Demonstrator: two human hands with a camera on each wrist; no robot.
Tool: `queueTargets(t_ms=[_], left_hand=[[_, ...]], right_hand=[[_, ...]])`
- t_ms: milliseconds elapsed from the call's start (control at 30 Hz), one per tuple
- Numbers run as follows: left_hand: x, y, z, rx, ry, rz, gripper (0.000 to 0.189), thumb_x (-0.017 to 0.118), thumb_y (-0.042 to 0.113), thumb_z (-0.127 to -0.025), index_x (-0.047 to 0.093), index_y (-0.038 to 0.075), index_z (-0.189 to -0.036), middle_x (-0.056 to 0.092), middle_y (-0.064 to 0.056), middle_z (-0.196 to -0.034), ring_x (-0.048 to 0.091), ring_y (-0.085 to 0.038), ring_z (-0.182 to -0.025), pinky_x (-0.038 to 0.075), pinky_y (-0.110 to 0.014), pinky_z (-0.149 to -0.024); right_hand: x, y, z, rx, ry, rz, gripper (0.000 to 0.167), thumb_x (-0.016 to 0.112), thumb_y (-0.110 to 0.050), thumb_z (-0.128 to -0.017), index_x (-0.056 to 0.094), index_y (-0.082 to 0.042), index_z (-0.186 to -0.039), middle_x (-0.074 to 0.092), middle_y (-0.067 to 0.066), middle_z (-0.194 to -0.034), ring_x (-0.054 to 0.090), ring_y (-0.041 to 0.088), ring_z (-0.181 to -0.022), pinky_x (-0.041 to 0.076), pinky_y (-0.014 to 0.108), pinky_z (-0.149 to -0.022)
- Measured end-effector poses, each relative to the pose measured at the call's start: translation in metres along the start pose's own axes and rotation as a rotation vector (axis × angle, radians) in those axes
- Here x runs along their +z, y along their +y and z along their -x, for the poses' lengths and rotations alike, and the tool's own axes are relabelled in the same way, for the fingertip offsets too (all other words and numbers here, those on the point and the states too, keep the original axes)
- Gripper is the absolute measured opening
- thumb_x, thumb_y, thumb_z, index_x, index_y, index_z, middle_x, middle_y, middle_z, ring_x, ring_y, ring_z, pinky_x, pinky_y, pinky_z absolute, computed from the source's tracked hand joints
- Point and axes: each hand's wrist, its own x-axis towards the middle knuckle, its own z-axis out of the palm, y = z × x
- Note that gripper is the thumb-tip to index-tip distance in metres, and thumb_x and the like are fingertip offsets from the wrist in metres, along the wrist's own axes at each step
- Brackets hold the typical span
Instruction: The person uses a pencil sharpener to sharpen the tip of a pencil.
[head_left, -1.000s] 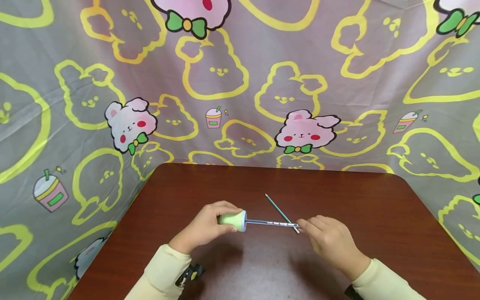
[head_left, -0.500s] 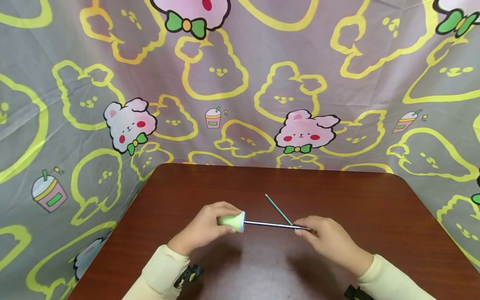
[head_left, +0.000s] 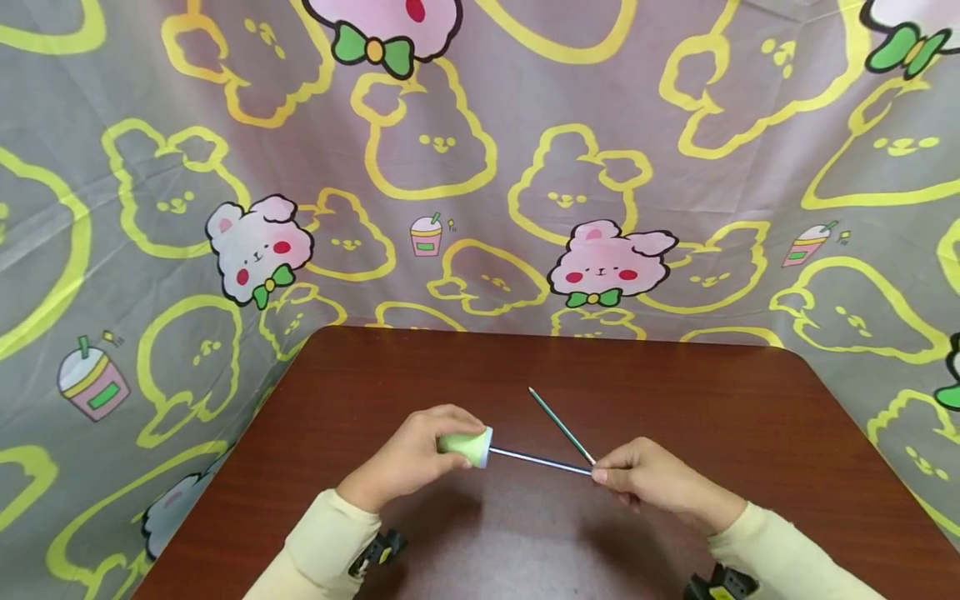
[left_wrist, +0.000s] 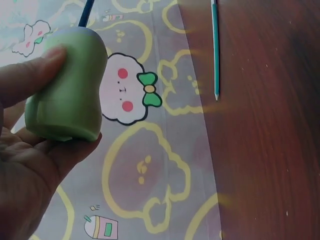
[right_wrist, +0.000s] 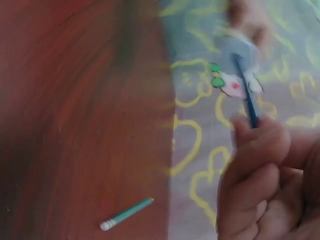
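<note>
My left hand [head_left: 411, 454] grips a small green pencil sharpener [head_left: 467, 445], seen close as a rounded green body [left_wrist: 67, 100] under my thumb. A dark blue pencil [head_left: 540, 461] sticks out of its white end toward the right. My right hand [head_left: 651, 483] pinches the pencil's far end, and the blurred right wrist view shows its fingers [right_wrist: 257, 150] around the blue pencil [right_wrist: 246, 97]. A second, green pencil [head_left: 561, 425] lies loose on the brown table [head_left: 420, 367] just behind, also in the left wrist view as the green pencil [left_wrist: 215, 47] and as the green pencil [right_wrist: 126, 214].
A grey cloth printed with yellow bunny outlines and pink bears [head_left: 480, 167] hangs behind and around the table. The table's edges curve at the far left and far right corners. Wrist-worn devices [head_left: 378, 550] show at both cream sleeves.
My right hand has turned and dropped slightly, so the pencil now slopes down to the right. The left hand and sharpener stay in place, as does the loose green pencil.
</note>
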Motion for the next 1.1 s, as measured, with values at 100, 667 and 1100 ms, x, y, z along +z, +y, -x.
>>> queueTargets(t_ms=[100,667,1100], left_hand=[[0.001,0.000,0.000,-0.012,0.001,-0.022,0.037,0.078,-0.004,-0.073,0.072,-0.001,-0.109,0.068,-0.006,-0.108,0.063,-0.022,-0.099,0.051,-0.025,-0.079],[-0.006,0.001,-0.002,-0.051,0.054,0.068,0.037,0.079,0.000,-0.075,0.071,0.001,-0.111,0.068,-0.007,-0.108,0.062,-0.019,-0.096,0.051,-0.025,-0.078],[-0.005,-0.001,-0.002,-0.040,0.074,0.025,0.037,0.081,0.001,-0.073,0.072,0.002,-0.109,0.069,-0.006,-0.108,0.063,-0.020,-0.099,0.052,-0.026,-0.080]], right_hand=[[-0.005,-0.002,-0.004,0.138,-0.074,-0.088,0.022,0.060,-0.014,-0.094,0.066,-0.001,-0.077,0.050,-0.004,-0.059,0.045,0.004,-0.051,0.041,0.023,-0.047],[0.005,0.010,-0.009,-0.644,0.600,0.717,0.022,0.057,-0.019,-0.096,0.074,-0.008,-0.085,0.066,-0.006,-0.072,0.059,0.008,-0.059,0.047,0.027,-0.051],[-0.001,0.004,-0.008,-0.271,0.338,0.517,0.010,0.070,-0.023,-0.087,0.074,-0.015,-0.092,0.065,-0.013,-0.081,0.056,0.003,-0.068,0.046,0.025,-0.056]])
